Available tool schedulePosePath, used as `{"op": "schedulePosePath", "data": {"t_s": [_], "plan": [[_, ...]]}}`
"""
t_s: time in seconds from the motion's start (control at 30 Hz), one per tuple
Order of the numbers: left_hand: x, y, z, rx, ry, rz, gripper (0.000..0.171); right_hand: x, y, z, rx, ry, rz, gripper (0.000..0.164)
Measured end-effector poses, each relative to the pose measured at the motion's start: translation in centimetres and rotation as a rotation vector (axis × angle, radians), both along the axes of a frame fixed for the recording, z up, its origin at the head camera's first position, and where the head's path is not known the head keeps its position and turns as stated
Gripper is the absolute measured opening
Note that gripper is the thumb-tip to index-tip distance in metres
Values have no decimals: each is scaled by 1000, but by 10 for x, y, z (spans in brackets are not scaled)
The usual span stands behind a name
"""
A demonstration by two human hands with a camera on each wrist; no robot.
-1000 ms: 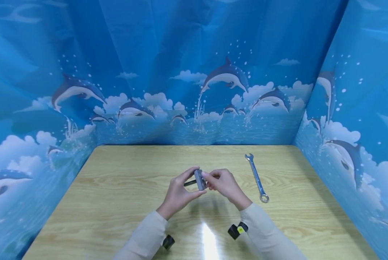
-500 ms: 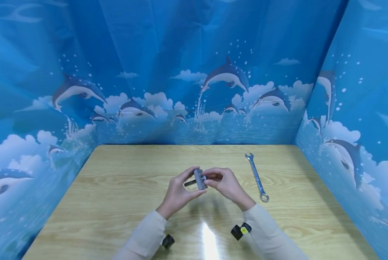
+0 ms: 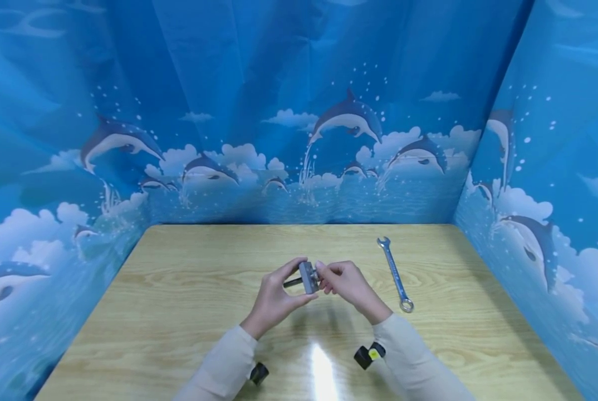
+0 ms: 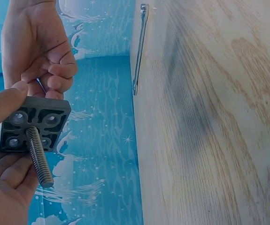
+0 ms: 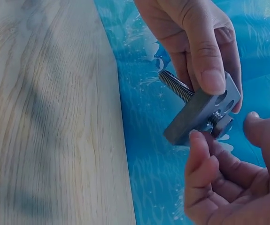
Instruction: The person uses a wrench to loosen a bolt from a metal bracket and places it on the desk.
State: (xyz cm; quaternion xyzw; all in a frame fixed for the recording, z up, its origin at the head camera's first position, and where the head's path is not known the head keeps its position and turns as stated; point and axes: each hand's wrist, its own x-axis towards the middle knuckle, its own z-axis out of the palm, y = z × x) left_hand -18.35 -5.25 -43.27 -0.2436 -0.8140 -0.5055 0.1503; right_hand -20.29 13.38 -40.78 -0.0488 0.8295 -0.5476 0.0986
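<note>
My left hand [image 3: 275, 298] holds a grey square block [image 3: 306, 278] by opposite edges, between thumb and fingers. The block has several holes and a ribbed back, seen in the left wrist view. A bolt [image 5: 177, 85] passes through its middle; the long threaded end sticks out at the back. On the other side, the bolt head stands a little off the face with some thread showing. My right hand [image 3: 349, 284] is at that head, its fingers curled beside and under it. In the right wrist view, its thumb is slightly apart from the head.
A combination wrench [image 3: 395, 273] lies on the wooden table [image 3: 189, 278], right of the hands. Blue dolphin-print curtains [image 3: 289, 122] stand along the back and sides. Both wrists wear small black devices.
My right hand has turned at the bolt head: half a second ago its fingers were above and thumb below, now the thumb is on top. The left hand and block have stayed put.
</note>
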Motion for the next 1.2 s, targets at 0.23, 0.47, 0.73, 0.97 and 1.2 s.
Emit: {"op": "schedulePosePath", "data": {"t_s": [0.23,0.47,0.73,0.97,1.2], "plan": [[-1,-1,-1,-14,20,-9,70,-1,-3,4,8,-29,11,35],[0,-2,-1,-10,-5,1,70,1,0,3,-40,69,85,23],[0,-2,-1,-12,-19,-4,69,3,1,2,-83,125,113,28],[-1,-2,-3,-5,-10,-5,70,3,3,1,-66,95,111,31],[-2,-3,-5,-20,9,4,72,-3,3,-4,-68,-27,90,53]]}}
